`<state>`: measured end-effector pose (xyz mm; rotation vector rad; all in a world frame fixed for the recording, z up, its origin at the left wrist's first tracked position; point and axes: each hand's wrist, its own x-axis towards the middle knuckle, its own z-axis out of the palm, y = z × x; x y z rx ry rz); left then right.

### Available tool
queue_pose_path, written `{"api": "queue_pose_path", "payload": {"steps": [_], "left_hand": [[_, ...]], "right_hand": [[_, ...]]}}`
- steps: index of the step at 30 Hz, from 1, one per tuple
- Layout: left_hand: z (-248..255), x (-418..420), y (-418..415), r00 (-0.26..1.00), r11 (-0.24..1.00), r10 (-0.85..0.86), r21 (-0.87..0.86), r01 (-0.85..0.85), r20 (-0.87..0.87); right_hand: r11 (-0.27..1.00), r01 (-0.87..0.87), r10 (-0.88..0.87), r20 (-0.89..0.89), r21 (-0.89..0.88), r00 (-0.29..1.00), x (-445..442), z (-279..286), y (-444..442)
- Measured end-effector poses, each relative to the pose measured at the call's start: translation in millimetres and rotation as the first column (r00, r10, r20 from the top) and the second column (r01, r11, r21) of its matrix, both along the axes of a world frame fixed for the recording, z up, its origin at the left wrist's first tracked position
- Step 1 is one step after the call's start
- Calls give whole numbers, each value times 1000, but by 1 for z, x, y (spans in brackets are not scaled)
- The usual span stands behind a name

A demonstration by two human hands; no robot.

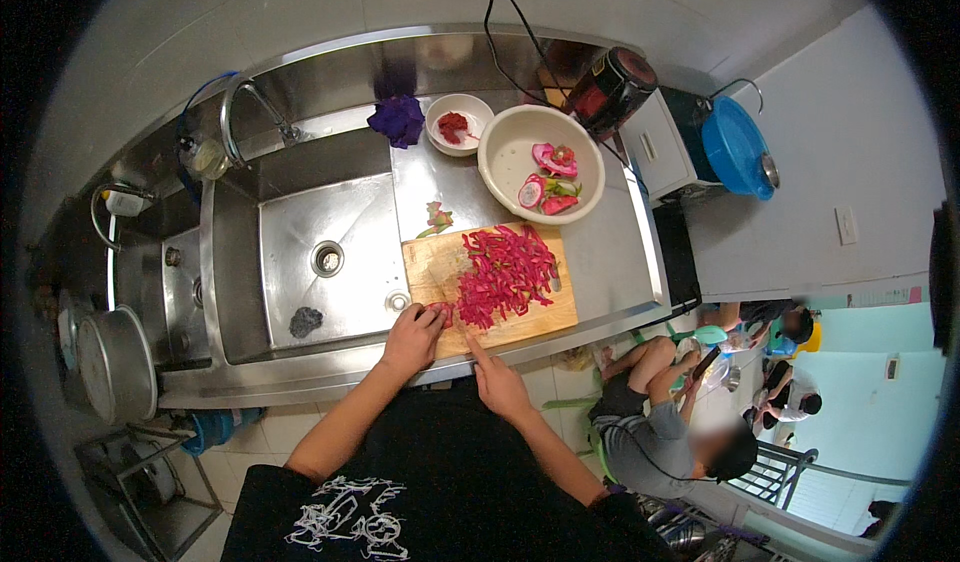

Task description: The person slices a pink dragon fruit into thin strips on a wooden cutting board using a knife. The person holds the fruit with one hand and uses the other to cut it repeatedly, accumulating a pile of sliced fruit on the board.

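A wooden cutting board (431,280) lies on the steel counter before me, at the sink's right edge. My left hand (415,340) presses a piece of dragon fruit peel (448,314) onto its near left part. My right hand (501,389) is curled, index finger extended along what appears to be a knife seen edge-on; the handle is hidden in the hand. A heap of thin magenta peel strips (510,273) covers the board's right half. Beyond the board, a cream basin (504,153) holds larger dragon fruit peel pieces (555,158). Green-tipped scraps (437,219) lie beside the board.
Left is a steel sink (300,217) with a faucet (229,123) and dark scouring pad (306,322). Behind stand a purple cloth (397,121), white bowl (480,108) with red pulp, and dark appliance (613,93) with cords. A seated person (649,442) is at the right.
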<state>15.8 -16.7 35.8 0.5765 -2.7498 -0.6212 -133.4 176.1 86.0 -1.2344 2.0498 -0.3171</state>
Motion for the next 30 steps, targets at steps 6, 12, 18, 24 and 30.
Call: {"api": "queue_pose_path", "payload": {"steps": [6,12,18,24,30], "left_hand": [[1,-1,0,1000,999,7,33,-7,-20],[2,-2,0,1000,998,20,63,-18,-21],[5,-4,-1,1000,999,5,48,-5,-7],[7,-6,3,999,1000,28,11,-28,-23],[7,-7,1,999,998,22,62,-20,-46]], "right_hand": [[999,27,-28,14,41,1000,-2,-1,18],[990,-7,4,-17,-141,1000,-3,-20,7],[997,17,-14,43,-79,999,-6,-19,-23],[1000,7,-6,66,-3,998,-6,-14,-2],[981,-5,1,-21,-196,1000,-5,-31,8]]}}
